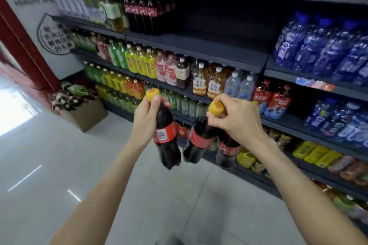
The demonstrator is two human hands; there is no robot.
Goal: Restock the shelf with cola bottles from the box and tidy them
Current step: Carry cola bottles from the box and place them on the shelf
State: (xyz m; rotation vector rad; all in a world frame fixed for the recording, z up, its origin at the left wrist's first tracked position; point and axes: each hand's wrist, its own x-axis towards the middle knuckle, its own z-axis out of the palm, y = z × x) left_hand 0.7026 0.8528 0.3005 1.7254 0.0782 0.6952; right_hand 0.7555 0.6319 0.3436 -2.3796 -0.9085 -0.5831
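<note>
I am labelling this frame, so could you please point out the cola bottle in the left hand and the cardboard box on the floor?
cola bottle point(166, 135): head view, red label.
cardboard box point(87, 114): head view, front wall.

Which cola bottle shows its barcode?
The cola bottle in the left hand: its red label shows a white barcode. The two bottles hanging from the right hand show only red labels.

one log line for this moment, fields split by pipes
left hand: holds cola bottle | right hand: holds two cola bottles by the necks | shelf gap: beside cola row
</note>
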